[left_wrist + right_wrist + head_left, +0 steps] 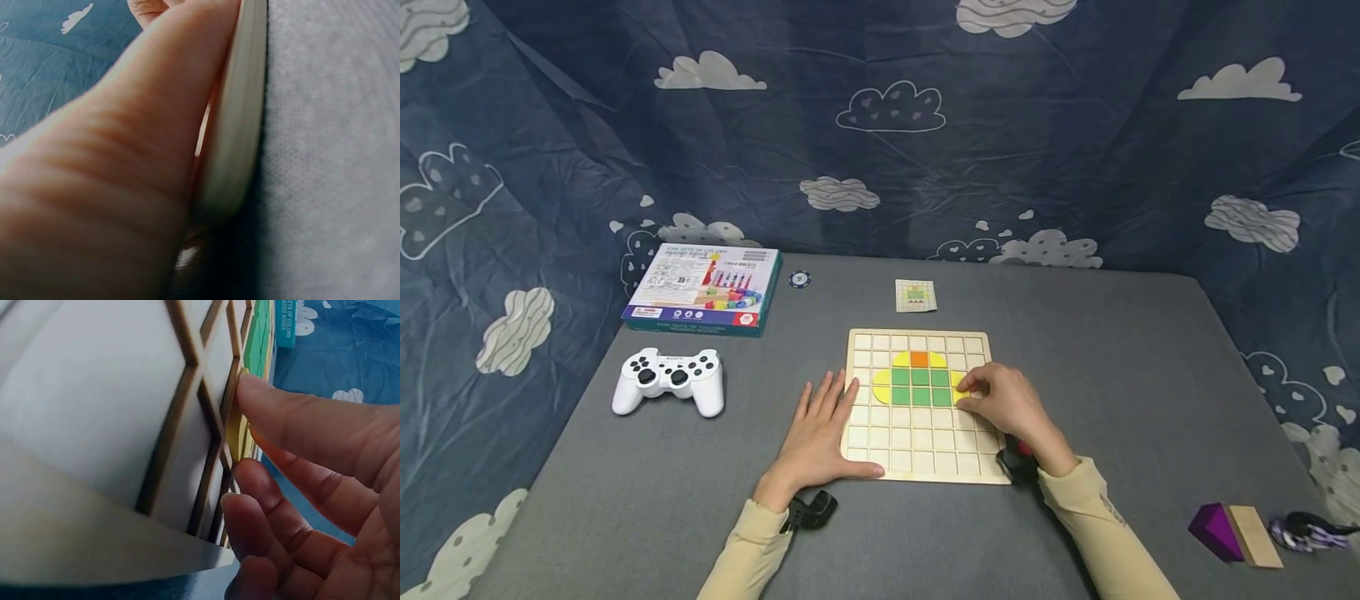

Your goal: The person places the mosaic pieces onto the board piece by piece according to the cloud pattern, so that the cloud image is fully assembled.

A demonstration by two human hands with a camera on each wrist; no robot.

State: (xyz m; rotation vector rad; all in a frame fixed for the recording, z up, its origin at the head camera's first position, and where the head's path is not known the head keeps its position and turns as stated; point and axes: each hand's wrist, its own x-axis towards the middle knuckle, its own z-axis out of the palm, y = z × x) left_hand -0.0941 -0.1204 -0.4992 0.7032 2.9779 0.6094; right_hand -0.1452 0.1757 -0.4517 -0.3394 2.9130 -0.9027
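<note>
A square wooden grid board (pixel 940 478) lies on the table. In its upper middle, green square tiles (pixel 921 377) form a block, with an orange tile (pixel 919 359) above them and yellow rounded tiles (pixel 882 387) at the sides. My left hand (pixel 816 437) rests along the board's left edge, fingers spread and thumb at the front-left corner. With thumb and fingertips my right hand (pixel 1009 404) pinches a yellow tile (pixel 235 434) at the right of the green block, right at the grid. The fingers partly hide that tile in the head view.
Behind the board lies a small pattern card (pixel 915 296). Toward the left are a boxed set (pixel 700 287), a poker chip (pixel 800 279) and a white game controller (pixel 668 382). A purple block (pixel 1216 533), a wooden block (pixel 1253 536) and a dark patterned item (pixel 1309 532) sit at front right.
</note>
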